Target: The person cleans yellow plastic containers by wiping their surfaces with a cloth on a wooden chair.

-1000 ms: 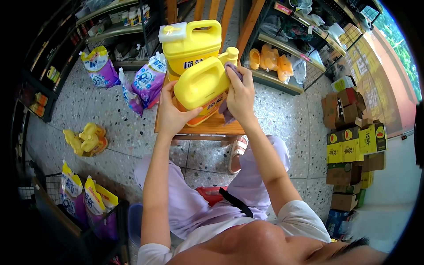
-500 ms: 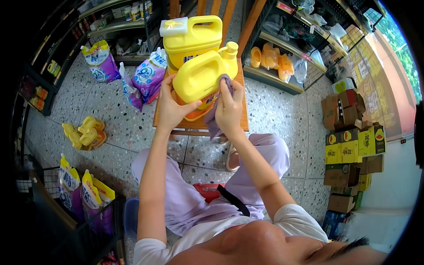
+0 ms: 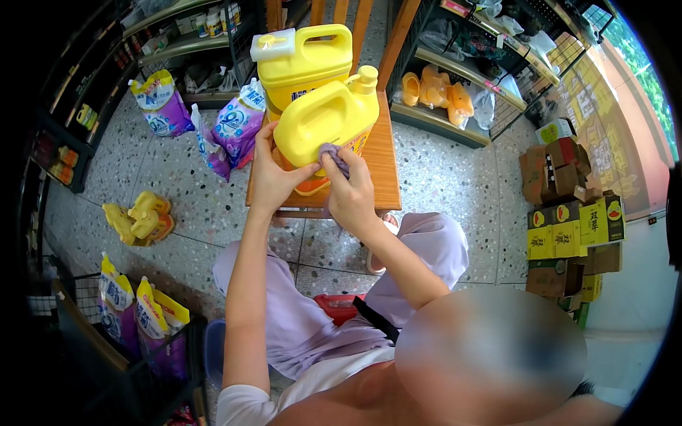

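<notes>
A yellow jug (image 3: 312, 131) with a moulded handle and yellow cap stands on a wooden chair seat (image 3: 380, 167). My left hand (image 3: 275, 170) grips the jug's lower left side, thumb across its front. In my right hand (image 3: 352, 192) is a bunched purple-grey cloth (image 3: 334, 157), pressed by the fingers against the jug's side near its lower middle. Right behind it is a second yellow jug (image 3: 302, 67), with a white wrapped piece (image 3: 273, 45) at its top left. My hands cover part of the front jug's label.
Purple detergent bags (image 3: 238, 128) stand on the floor left of the chair. Small yellow bottles (image 3: 145, 216) sit farther left. More detergent bags (image 3: 160, 319) fill a rack at lower left. Cartons (image 3: 568, 234) are stacked at right; shelves (image 3: 455, 71) line the back.
My right hand and the cloth have moved left and down across the jug's side, from near its right edge to its lower middle. My left hand keeps its hold.
</notes>
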`<control>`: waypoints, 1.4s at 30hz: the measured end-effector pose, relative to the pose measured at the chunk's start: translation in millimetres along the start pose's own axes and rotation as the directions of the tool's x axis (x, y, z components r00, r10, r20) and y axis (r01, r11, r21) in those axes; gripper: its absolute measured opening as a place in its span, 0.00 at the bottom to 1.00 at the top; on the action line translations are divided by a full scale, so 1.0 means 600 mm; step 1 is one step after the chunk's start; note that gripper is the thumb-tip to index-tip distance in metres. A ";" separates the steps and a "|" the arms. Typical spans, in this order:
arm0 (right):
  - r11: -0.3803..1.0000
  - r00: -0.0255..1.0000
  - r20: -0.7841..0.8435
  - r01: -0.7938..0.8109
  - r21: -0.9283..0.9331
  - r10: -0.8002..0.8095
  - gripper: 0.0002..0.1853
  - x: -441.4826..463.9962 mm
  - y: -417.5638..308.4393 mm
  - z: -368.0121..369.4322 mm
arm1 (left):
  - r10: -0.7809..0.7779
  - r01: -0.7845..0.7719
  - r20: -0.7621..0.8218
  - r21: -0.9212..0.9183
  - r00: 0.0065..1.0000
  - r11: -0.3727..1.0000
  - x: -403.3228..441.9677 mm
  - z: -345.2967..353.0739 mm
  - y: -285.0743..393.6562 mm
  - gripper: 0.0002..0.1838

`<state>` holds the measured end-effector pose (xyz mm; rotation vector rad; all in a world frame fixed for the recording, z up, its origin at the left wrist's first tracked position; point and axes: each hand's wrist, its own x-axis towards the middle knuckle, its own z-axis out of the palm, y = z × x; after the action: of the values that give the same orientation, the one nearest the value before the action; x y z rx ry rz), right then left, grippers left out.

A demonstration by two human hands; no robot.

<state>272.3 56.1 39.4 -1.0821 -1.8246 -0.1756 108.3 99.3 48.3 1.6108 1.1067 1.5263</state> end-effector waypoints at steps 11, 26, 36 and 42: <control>0.984 0.995 -0.079 0.044 -0.172 -0.058 0.26 0.089 0.045 -0.016 | -0.052 0.052 0.009 0.006 0.999 0.999 0.000 -0.004 0.000 0.50; 0.947 0.982 0.078 0.187 -0.259 -0.173 0.25 0.134 0.046 -0.037 | -0.046 0.048 -0.025 0.081 0.999 0.996 -0.002 -0.003 -0.011 0.51; 0.995 0.998 0.062 -0.026 -0.098 0.033 0.27 0.116 -0.001 -0.033 | -0.076 0.076 -0.039 0.019 0.996 0.997 -0.004 0.001 -0.004 0.52; 0.996 0.990 0.111 -0.089 -0.030 0.091 0.27 0.107 -0.017 -0.027 | -0.066 0.068 -0.044 0.034 0.997 0.997 -0.005 0.001 -0.008 0.52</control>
<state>266.8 79.8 101.8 -1.2104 -1.8726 -0.0854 108.5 98.8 43.0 1.5553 1.2051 1.5112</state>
